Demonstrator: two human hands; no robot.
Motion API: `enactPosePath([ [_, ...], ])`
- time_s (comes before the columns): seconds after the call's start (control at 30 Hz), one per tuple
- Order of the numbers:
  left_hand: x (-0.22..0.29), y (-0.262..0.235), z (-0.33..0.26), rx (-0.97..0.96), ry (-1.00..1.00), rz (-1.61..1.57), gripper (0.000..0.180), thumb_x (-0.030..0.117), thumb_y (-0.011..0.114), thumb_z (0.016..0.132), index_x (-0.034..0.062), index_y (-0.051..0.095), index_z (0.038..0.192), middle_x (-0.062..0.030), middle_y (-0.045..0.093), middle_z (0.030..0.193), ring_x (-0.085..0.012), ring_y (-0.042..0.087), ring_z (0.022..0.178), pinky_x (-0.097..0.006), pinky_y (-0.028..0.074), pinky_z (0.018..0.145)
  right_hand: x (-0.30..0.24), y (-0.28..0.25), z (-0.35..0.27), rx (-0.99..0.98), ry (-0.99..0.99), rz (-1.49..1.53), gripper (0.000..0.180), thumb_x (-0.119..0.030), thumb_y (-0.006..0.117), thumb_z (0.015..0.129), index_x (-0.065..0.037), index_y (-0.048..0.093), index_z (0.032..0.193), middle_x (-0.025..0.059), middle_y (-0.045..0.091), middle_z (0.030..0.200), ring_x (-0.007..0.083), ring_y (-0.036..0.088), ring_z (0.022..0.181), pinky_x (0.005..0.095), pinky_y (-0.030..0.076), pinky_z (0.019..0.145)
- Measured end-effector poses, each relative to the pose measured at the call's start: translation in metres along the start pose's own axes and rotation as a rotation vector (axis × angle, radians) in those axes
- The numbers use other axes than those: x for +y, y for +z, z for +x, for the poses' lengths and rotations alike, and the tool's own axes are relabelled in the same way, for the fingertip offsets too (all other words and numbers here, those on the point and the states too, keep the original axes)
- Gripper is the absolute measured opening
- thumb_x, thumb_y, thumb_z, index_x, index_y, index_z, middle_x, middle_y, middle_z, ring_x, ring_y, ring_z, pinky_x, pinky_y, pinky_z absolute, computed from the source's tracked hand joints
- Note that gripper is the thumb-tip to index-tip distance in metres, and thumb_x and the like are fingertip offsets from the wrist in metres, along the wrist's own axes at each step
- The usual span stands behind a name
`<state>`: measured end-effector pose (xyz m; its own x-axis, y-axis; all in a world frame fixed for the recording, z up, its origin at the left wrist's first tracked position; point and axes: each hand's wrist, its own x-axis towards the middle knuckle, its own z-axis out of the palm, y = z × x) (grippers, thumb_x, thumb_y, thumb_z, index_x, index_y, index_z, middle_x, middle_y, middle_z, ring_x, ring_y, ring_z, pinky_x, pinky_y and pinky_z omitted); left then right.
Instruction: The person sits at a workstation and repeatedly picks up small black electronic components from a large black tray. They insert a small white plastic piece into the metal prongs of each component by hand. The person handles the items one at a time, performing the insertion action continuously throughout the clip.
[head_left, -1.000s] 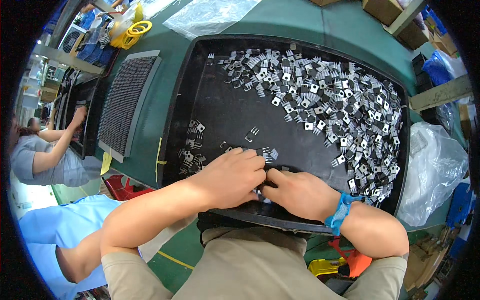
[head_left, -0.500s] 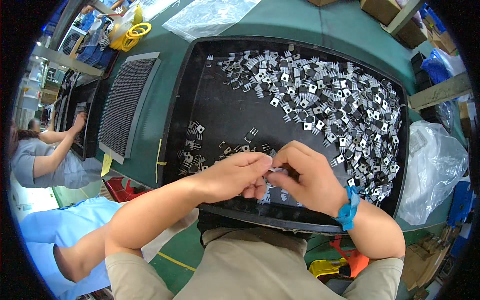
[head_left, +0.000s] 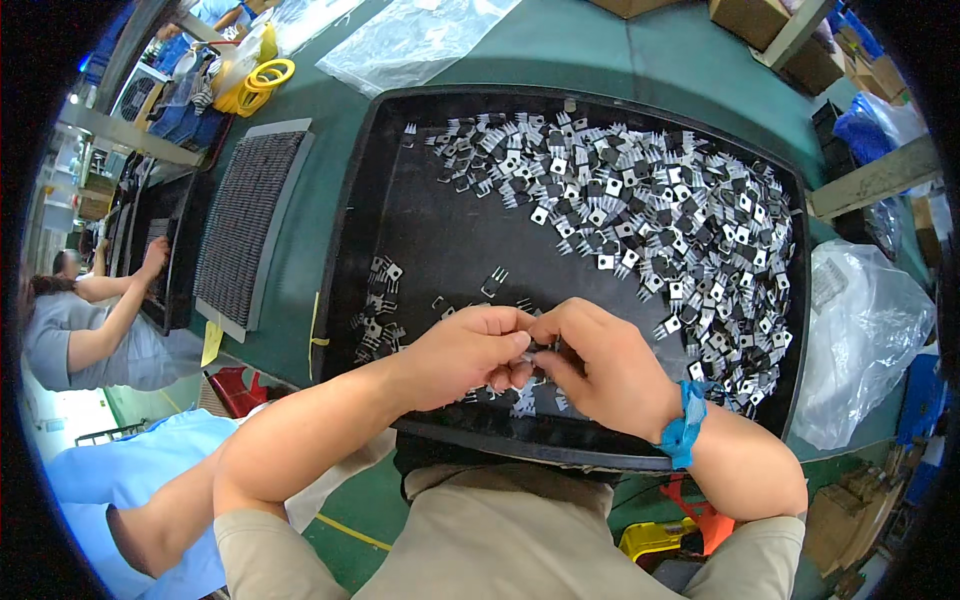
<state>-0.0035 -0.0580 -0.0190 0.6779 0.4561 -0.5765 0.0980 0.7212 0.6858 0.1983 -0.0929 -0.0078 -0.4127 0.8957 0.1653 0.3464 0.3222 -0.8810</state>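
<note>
My left hand [head_left: 478, 352] and my right hand [head_left: 607, 365] meet above the near side of a black tray [head_left: 445, 215]. Both hands are closed, fingertips pinched together. A sliver of a small silvery transistor [head_left: 541, 347] shows between them; fingers cover the rest. Many loose transistors [head_left: 690, 225], black-bodied with metal tabs and legs, are heaped along the tray's far and right sides. A smaller group [head_left: 378, 325] lies at the near left, and a single one [head_left: 494, 281] sits beyond my left hand. More lie partly hidden under my hands.
Left of the tray, a panel with dense dark rows [head_left: 248, 215] lies on the green table [head_left: 560, 55]. Clear plastic bags rest behind [head_left: 415, 40] and right of the tray [head_left: 865, 340]. Yellow rings [head_left: 266, 80] lie at the far left. A co-worker's hand [head_left: 155, 257] works at another tray.
The view has shifted slightly, and the tray sits a little lower and further left in it. My hands stay pinched together, fingertips closer, with less of the silvery part showing.
</note>
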Motion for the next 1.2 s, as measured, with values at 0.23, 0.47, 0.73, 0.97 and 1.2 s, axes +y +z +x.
enactPosePath([
  [0.23, 0.012, -0.002, 0.006, -0.087, 0.011, -0.284, 0.024, 0.013, 0.044, 0.098, -0.0010, 0.054, 0.114, -0.0044, 0.058, 0.090, -0.0100, 0.054, 0.072, -0.022, 0.042, 0.061, -0.002, -0.001, 0.000, 0.121, -0.019, -0.083, 0.025, -0.007, 0.067, 0.080, -0.007, 0.056, 0.102, 0.0122, 0.059, 0.091, 0.0343, 0.062, 0.078, 0.0415, 0.051, 0.063],
  [0.47, 0.018, 0.000, 0.013, -0.069, 0.025, -0.002, 0.028, 0.014, 0.047, 0.100, -0.0003, 0.053, 0.122, -0.0023, 0.059, 0.091, -0.0069, 0.054, 0.073, -0.021, 0.043, 0.062, -0.002, -0.008, 0.003, 0.052, 0.056, -0.289, 0.013, -0.013, 0.069, 0.082, -0.007, 0.062, 0.091, 0.0114, 0.059, 0.083, 0.0327, 0.061, 0.071, 0.0404, 0.050, 0.058],
  [0.73, 0.017, -0.012, 0.015, -0.084, 0.085, -0.054, 0.026, 0.010, 0.053, 0.096, -0.0003, 0.055, 0.120, -0.0041, 0.062, 0.093, -0.0078, 0.056, 0.074, -0.021, 0.045, 0.063, -0.002, -0.012, 0.008, 0.187, 0.417, 0.230, 0.006, -0.007, 0.060, 0.091, -0.001, 0.061, 0.091, 0.0091, 0.062, 0.073, 0.0170, 0.062, 0.060, 0.0276, 0.048, 0.051],
  [0.97, 0.019, -0.020, 0.016, -0.032, 0.137, 0.006, 0.023, 0.004, 0.052, 0.095, -0.0012, 0.057, 0.117, -0.0103, 0.063, 0.102, -0.0151, 0.065, 0.086, -0.024, 0.051, 0.071, -0.004, -0.008, 0.008, 0.276, 0.444, 0.371, 0.008, -0.001, 0.059, 0.090, 0.000, 0.058, 0.098, 0.0030, 0.060, 0.072, 0.0067, 0.059, 0.058, 0.0208, 0.045, 0.049],
  [1.2, 0.026, -0.020, 0.016, -0.021, 0.154, 0.026, 0.026, 0.001, 0.058, 0.090, -0.0014, 0.057, 0.115, -0.0093, 0.065, 0.097, -0.0162, 0.066, 0.087, -0.025, 0.052, 0.072, -0.008, -0.011, 0.005, 0.180, 0.261, 0.065, 0.019, 0.004, 0.060, 0.081, -0.002, 0.062, 0.099, 0.0080, 0.054, 0.073, 0.0135, 0.054, 0.057, 0.0264, 0.043, 0.052],
])
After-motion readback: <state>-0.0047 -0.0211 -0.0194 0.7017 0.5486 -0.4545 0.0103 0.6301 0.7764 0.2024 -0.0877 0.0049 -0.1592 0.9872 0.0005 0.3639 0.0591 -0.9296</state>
